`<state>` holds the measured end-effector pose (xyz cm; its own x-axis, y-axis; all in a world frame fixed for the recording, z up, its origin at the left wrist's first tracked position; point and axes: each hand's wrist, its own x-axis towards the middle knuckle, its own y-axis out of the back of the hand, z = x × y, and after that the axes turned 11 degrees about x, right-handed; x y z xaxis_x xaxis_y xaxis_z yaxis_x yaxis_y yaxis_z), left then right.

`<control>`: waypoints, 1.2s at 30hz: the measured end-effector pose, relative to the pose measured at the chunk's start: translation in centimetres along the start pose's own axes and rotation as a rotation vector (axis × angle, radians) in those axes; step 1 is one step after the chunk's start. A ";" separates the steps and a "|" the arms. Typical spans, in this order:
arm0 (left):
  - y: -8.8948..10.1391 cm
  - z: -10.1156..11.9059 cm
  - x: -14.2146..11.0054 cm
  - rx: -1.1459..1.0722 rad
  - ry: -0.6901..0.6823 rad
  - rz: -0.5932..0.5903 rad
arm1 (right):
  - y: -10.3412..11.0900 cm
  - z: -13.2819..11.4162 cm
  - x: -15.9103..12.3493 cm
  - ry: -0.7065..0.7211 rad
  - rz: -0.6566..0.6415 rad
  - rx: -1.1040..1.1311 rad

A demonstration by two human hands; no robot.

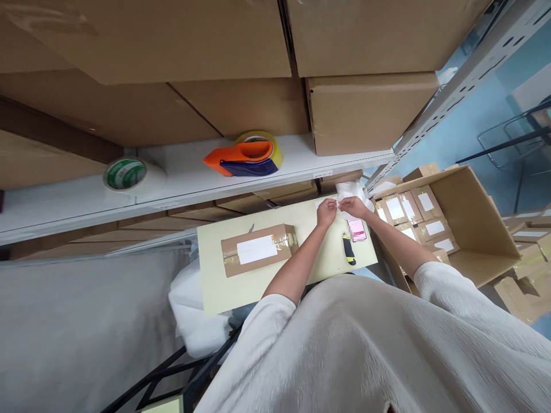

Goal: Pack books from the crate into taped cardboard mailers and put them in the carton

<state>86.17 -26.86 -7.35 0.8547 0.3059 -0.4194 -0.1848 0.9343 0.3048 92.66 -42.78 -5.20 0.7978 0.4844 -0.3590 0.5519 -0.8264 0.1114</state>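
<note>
My left hand [327,212] and my right hand [353,207] are close together over the far right part of the cream tabletop [318,264]. Both have their fingers pinched, with something small and whitish between them that I cannot make out. Just behind my right hand lies white, soft-looking wrapping [350,189]. A pink card-like item [357,230] is below my hands, and beside it lies a black and yellow tool [349,250], perhaps a cutter. To the left rests a taped cardboard box [232,265] with a blank-looking white label [257,249].
Above the table runs a white shelf [181,189] with a tape roll [125,174], an orange tape dispenser [241,158] and large cartons [370,112]. An open carton [486,223] of small labelled boxes stands at right. White foam sheeting [198,315] hangs at left.
</note>
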 end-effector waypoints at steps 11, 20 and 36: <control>0.1 0.1 -0.2 -0.047 0.025 0.019 | -0.3 0.1 0.2 -0.019 0.004 -0.093; -0.1 0.7 -0.4 -0.052 0.060 0.046 | -0.4 0.3 0.2 0.025 0.010 -0.194; 3.3 0.1 -0.4 0.191 0.151 0.168 | 3.6 -1.9 0.5 -0.144 0.294 -0.694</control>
<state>85.31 -23.90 -6.10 0.7355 0.4904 -0.4675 -0.2109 0.8214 0.5299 95.48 -44.93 -3.22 0.9221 0.1910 -0.3365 0.3857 -0.5226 0.7603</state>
